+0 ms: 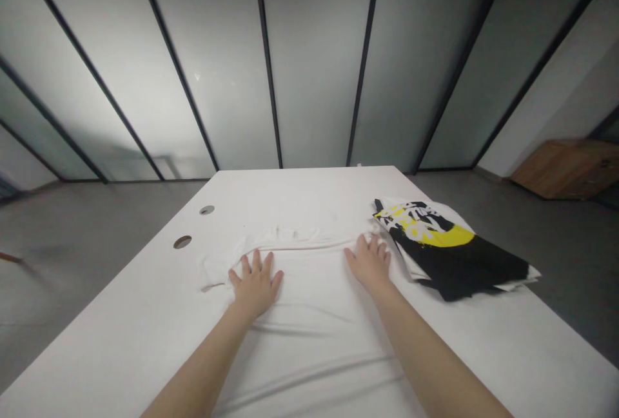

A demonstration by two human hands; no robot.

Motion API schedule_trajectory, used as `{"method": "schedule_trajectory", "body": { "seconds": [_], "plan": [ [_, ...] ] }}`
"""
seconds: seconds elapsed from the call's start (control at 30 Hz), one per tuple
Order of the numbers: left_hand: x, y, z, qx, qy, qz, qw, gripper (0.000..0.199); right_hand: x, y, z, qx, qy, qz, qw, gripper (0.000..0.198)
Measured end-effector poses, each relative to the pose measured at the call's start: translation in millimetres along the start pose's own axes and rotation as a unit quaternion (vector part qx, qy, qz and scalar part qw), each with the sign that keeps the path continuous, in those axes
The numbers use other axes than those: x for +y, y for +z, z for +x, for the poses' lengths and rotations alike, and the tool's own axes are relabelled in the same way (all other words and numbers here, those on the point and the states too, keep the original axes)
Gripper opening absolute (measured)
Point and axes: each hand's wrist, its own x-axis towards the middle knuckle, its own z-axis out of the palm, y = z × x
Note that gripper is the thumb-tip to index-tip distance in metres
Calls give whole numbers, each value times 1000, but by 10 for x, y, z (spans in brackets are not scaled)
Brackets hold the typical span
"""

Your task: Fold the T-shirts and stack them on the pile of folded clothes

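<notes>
A white T-shirt (pixel 309 289) lies spread on the white table, its body running toward me with several long creases. Its far edge is a rumpled line of fabric, and a sleeve shows at the left. My left hand (pixel 255 284) rests flat on the shirt's left side near that far edge, fingers spread. Toward the right of the same edge, my right hand (pixel 371 262) lies on the fabric with its fingers apart and slightly bent. Neither hand grips anything that I can see. White on white makes parts of the shirt's outline hard to make out.
Folded black, white and yellow printed clothes (pixel 449 244) are piled at the table's right. Two round holes pierce the white table (pixel 120 321) at the left. Frosted glass panels (pixel 314 69) stand beyond it. A wooden cabinet (pixel 565 169) is at the far right.
</notes>
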Motion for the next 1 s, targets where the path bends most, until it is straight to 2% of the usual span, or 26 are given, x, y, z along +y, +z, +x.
{"method": "schedule_trajectory", "body": {
  "seconds": [0.07, 0.17, 0.23, 0.33, 0.4, 0.43, 0.57, 0.63, 0.73, 0.83, 1.0],
  "plan": [
    [-14, -62, 62, -26, -4, -5, 1000, 67, 85, -12, 98, 13, 43, -6, 999, 74],
    [25, -239, 228, -59, -29, -17, 998, 65, 108, 2, 134, 44, 44, 11, 998, 73],
    [126, -366, 352, -28, -35, -17, 999, 61, 73, 20, 111, 77, -3, 31, 997, 65],
    [379, -447, 487, 76, 8, -40, 996, 52, 7, 53, 64, 75, -126, 70, 987, 51],
    [551, -389, 533, 108, 35, -74, 991, 51, -16, 62, 56, 40, -166, 80, 982, 52],
    [616, -331, 547, 103, 39, -85, 990, 53, -17, 54, 69, 25, -161, 76, 984, 53],
    [679, -63, 594, 71, 41, -82, 993, 62, 54, -111, 269, 15, -72, 25, 997, 55],
    [634, 14, 624, 69, 48, -79, 993, 64, 115, -253, 427, -10, -63, -16, 998, 55],
    [579, 43, 651, 68, 47, -81, 993, 65, 194, -446, 629, -71, -106, -67, 990, 51],
    [571, 40, 644, 75, 48, -80, 993, 65, 221, -550, 733, -101, -157, -82, 979, 42],
    [579, 47, 627, 78, 53, -85, 992, 64, 187, -616, 840, -155, -220, -80, 960, 12]
  ]
}}
